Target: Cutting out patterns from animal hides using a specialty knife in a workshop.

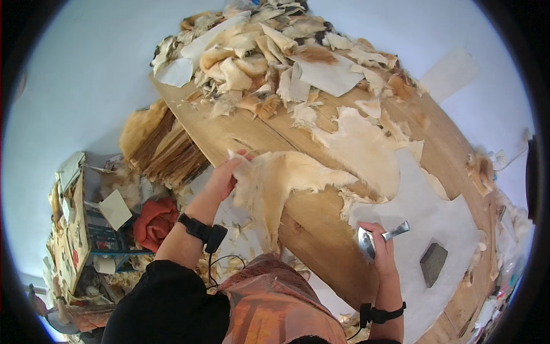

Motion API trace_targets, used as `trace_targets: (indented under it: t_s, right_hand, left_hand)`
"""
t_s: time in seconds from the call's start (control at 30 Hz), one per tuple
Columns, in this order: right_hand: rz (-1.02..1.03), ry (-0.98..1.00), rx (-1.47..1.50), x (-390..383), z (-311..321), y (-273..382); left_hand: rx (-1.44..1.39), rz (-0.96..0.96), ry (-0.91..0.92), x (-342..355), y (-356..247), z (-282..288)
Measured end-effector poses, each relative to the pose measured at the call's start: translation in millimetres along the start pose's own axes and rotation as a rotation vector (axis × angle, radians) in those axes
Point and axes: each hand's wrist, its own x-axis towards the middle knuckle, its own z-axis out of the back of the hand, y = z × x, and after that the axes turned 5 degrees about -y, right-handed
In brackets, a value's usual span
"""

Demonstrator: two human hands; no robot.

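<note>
A wooden table (332,235) lies before me, its far end heaped with fur scraps (252,57). A pale fur piece (271,178) drapes over the near edge, one corner grasped in my left hand (227,175); my right hand (382,249) grips a metal tool (396,231) near a grey block (433,264).

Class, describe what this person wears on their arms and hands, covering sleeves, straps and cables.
The left hand and right hand wear no gloves. A black sleeve ends near the left elbow, leaving the forearm uncovered. Each wrist carries a black strap with a small boxy black module: left module, right module. A thin dark cable hangs from the left one.
</note>
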Motion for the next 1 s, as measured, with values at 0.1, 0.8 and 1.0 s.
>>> trace_targets:
  t_s: [0.1, 0.8, 1.0]
  right_hand:
    - [-0.044, -0.056, 0.027, -3, -5, 5]
    - [0.088, -0.402, -0.965, 168, -138, 89]
    - [0.283, -0.69, -0.788, 113, -105, 92]
  left_hand:
    - [-0.036, 0.147, 0.061, 5, -5, 6]
    - [0.894, -0.797, 0.611, 44, -165, -87]
    - [1.111, -1.36, 0.853, 0, -144, -78]
